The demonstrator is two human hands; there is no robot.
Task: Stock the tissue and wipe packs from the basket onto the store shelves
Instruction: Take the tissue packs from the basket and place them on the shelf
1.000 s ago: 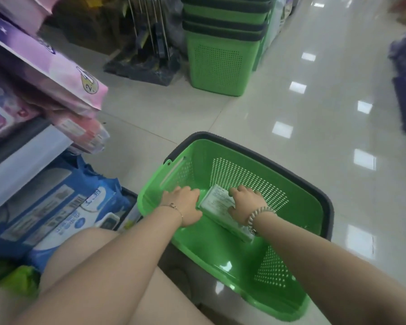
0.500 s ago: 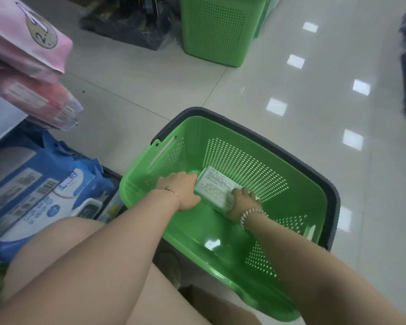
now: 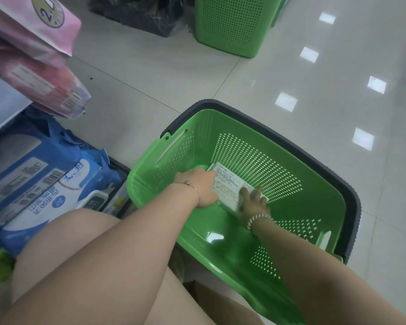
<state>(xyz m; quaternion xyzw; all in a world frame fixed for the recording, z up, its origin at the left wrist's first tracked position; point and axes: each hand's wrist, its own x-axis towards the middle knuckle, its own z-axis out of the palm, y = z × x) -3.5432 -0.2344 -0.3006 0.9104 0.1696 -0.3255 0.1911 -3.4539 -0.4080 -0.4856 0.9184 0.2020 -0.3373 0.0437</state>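
glossy pale floor tiles [image 3: 150, 95] run down a store aisle, with shelving along the left edge.

head view: the green basket [image 3: 324, 207] sits on the floor beside the person's knees. only one item shows inside it, a flat white pack [image 3: 227, 184] with a printed label, lying tilted against the perforated far wall near the left corner. the rest of the basket floor shows bare plastic. on the shelving, blue wipe packs [image 3: 47, 184] fill the bottom level and pink packs [image 3: 33, 50] overhang the level above. judgement: stocking is close to finished, and this pack looks like the last to go up.

both arms reach down into the basket. the left hand [image 3: 201, 186] is clamped on the pack's left end, its fingers tucked out of sight round the edge. the right hand [image 3: 253, 204] grasps the right end, fingers [image 3: 246, 193] curled over the top face, thumb hidden. the pack is not yet clear of the basket.
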